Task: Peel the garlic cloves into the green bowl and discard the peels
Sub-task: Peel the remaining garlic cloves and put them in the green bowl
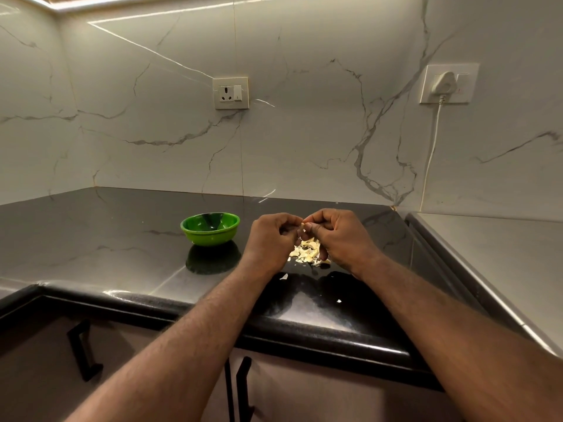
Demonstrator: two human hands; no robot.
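Note:
A small green bowl [210,229] stands on the black countertop [91,239], left of my hands. My left hand [271,239] and my right hand [338,236] meet above the counter, fingertips pinched together on a garlic clove [302,226], of which only a pale sliver shows. Right below them lies a pile of pale garlic peels [307,254]. Two stray peel bits [284,276] lie nearer the counter's front edge. What the bowl holds is hard to make out.
Marble-patterned walls close the corner behind. A wall socket [230,93] is above the bowl. A white plug and cable [443,83] hang at the right. A steel surface [493,254] adjoins the counter on the right. Cabinet doors with black handles [83,350] are below.

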